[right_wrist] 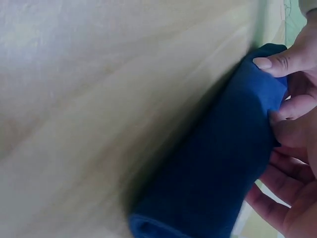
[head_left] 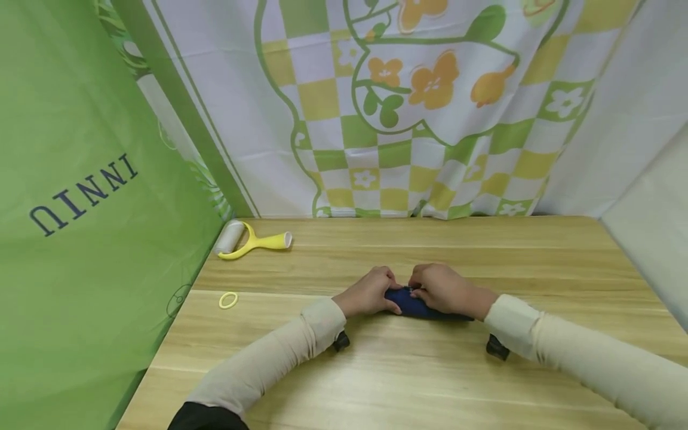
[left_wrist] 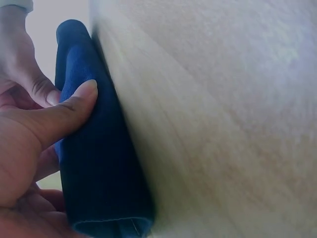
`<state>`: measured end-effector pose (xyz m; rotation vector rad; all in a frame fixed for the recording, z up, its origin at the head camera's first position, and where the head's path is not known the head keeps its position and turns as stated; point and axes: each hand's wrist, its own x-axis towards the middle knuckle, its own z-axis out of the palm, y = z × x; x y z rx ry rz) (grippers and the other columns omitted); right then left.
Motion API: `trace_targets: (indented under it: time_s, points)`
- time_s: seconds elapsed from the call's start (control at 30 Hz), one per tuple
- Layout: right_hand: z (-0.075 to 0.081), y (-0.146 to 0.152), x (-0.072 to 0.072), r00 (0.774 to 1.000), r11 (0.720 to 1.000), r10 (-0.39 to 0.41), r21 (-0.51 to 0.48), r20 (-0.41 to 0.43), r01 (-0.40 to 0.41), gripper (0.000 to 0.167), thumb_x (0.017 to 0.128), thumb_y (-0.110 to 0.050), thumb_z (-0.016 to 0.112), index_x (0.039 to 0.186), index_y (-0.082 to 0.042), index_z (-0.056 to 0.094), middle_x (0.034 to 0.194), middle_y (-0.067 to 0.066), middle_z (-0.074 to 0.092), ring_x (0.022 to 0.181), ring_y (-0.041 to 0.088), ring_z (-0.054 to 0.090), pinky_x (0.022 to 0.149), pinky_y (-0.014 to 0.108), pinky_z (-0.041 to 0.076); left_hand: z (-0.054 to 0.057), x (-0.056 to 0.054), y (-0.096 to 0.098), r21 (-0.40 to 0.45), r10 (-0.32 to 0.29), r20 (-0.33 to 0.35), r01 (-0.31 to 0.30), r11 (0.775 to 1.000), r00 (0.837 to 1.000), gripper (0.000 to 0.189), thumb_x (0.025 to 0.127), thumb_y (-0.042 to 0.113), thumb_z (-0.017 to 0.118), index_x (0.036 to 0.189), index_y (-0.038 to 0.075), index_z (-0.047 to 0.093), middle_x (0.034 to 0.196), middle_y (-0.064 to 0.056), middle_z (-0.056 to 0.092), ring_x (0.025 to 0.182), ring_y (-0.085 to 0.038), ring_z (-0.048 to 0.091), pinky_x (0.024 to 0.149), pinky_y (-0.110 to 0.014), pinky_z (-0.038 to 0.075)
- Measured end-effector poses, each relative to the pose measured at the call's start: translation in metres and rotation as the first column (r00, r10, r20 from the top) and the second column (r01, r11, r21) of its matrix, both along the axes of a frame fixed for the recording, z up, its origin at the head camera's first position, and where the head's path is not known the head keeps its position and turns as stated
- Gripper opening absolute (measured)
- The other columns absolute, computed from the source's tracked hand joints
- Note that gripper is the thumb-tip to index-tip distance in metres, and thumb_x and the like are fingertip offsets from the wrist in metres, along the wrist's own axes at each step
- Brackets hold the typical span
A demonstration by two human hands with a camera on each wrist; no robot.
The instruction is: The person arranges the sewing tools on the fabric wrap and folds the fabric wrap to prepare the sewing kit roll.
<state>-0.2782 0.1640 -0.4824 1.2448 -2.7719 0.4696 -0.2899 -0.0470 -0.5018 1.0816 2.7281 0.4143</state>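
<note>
A dark blue, tube-shaped cloth case [head_left: 412,304] lies on the wooden table between both hands, its long side running left to right. At its left end my left hand [head_left: 371,292] grips it, thumb on the near side and fingers behind. My right hand [head_left: 443,289] pinches the top edge near the middle, where a small light spot shows. In the left wrist view, the end of the case [left_wrist: 114,225] has a stitched rim and looks hollow. The right wrist view shows the thumb and fingers [right_wrist: 290,134] at its upper edge; what they pinch is partly hidden.
A yellow-handled lint roller [head_left: 258,242] lies at the table's back left corner. In front of it is a small pale yellow ring [head_left: 228,300]. A green cloth wall [head_left: 80,239] borders the left side, and a patterned curtain [head_left: 333,119] hangs along the back edge.
</note>
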Motion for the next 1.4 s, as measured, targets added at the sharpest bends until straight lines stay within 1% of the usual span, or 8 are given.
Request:
trace_targets:
  time_s: [0.23, 0.5, 0.7, 0.93, 1.07, 1.2, 1.3, 1.4]
  points:
    - [-0.008, -0.003, 0.003, 0.998, 1.000, -0.004, 0.003, -0.061, 0.004, 0.004, 0.091, -0.013, 0.072, 0.089, -0.009, 0.074, 0.086, -0.002, 0.068, 0.071, 0.009, 0.064, 0.065, 0.031, 0.055, -0.001, 0.001, -0.003, -0.013, 0.009, 0.016, -0.009, 1.000, 1.000, 0.054, 0.082, 0.038, 0.082, 0.128, 0.014, 0.070, 0.117, -0.004, 0.066, 0.111, -0.016, 0.056, 0.100, -0.027, 0.045]
    - [-0.020, -0.002, 0.005, 0.980, 0.999, 0.034, -0.016, -0.196, -0.038, 0.006, 0.090, -0.014, 0.072, 0.087, -0.008, 0.073, 0.088, 0.002, 0.073, 0.074, 0.016, 0.070, 0.066, 0.034, 0.057, 0.001, 0.002, -0.002, -0.030, -0.009, -0.004, 0.009, 1.000, 1.000, 0.053, 0.080, 0.038, 0.084, 0.124, 0.012, 0.072, 0.114, -0.004, 0.069, 0.109, -0.017, 0.057, 0.099, -0.027, 0.045]
    - [-0.019, 0.000, 0.005, 0.960, 0.996, 0.090, 0.000, -0.264, -0.093, 0.005, 0.088, -0.012, 0.073, 0.087, -0.007, 0.072, 0.086, 0.002, 0.072, 0.069, 0.015, 0.067, 0.063, 0.035, 0.055, 0.003, 0.003, -0.001, -0.023, -0.007, 0.020, 0.008, 1.000, 1.000, 0.050, 0.082, 0.038, 0.082, 0.125, 0.012, 0.072, 0.115, -0.003, 0.068, 0.109, -0.016, 0.056, 0.098, -0.027, 0.045]
    - [-0.019, 0.002, 0.003, 0.949, 0.992, 0.126, 0.036, -0.289, -0.121, 0.006, 0.092, -0.012, 0.068, 0.091, -0.008, 0.073, 0.088, 0.001, 0.071, 0.071, 0.014, 0.066, 0.065, 0.035, 0.055, 0.003, 0.002, 0.001, -0.015, -0.014, 0.023, 0.015, 1.000, 1.000, 0.049, 0.082, 0.038, 0.082, 0.124, 0.014, 0.073, 0.113, -0.001, 0.069, 0.109, -0.014, 0.055, 0.098, -0.025, 0.045]
    - [-0.020, 0.005, 0.003, 0.959, 0.994, 0.104, 0.015, -0.262, -0.104, 0.007, 0.092, -0.013, 0.069, 0.094, -0.008, 0.074, 0.090, 0.001, 0.071, 0.074, 0.015, 0.068, 0.067, 0.035, 0.056, 0.000, -0.001, 0.000, -0.001, -0.027, 0.008, 0.027, 1.000, 1.000, 0.051, 0.082, 0.040, 0.083, 0.124, 0.013, 0.073, 0.114, -0.002, 0.069, 0.108, -0.014, 0.057, 0.097, -0.025, 0.047]
    - [-0.018, 0.008, 0.005, 0.983, 0.997, 0.064, -0.021, -0.175, -0.068, 0.011, 0.094, -0.017, 0.069, 0.099, -0.009, 0.075, 0.093, 0.000, 0.071, 0.078, 0.014, 0.070, 0.069, 0.033, 0.058, -0.003, -0.004, -0.005, 0.007, -0.023, -0.007, 0.024, 1.000, 1.000, 0.057, 0.080, 0.045, 0.083, 0.126, 0.014, 0.071, 0.116, -0.001, 0.068, 0.107, -0.013, 0.059, 0.095, -0.023, 0.048]
    - [-0.013, 0.013, 0.007, 0.996, 1.000, 0.016, 0.001, -0.083, -0.016, 0.024, 0.096, -0.029, 0.069, 0.107, -0.009, 0.074, 0.100, 0.001, 0.072, 0.084, 0.014, 0.071, 0.073, 0.034, 0.059, -0.005, -0.005, -0.010, -0.005, -0.008, -0.008, 0.008, 1.000, 1.000, 0.064, 0.079, 0.052, 0.081, 0.128, 0.013, 0.069, 0.117, -0.001, 0.066, 0.106, -0.013, 0.058, 0.094, -0.023, 0.048]
    - [-0.009, 0.020, 0.009, 0.998, 0.998, -0.050, 0.035, 0.026, 0.050, 0.041, 0.093, -0.040, 0.071, 0.116, -0.006, 0.072, 0.105, 0.003, 0.071, 0.088, 0.015, 0.070, 0.076, 0.036, 0.058, -0.004, -0.007, -0.014, -0.014, 0.002, -0.022, -0.002, 1.000, 1.000, 0.067, 0.078, 0.056, 0.081, 0.127, 0.012, 0.069, 0.116, -0.002, 0.066, 0.105, -0.014, 0.057, 0.093, -0.026, 0.049]
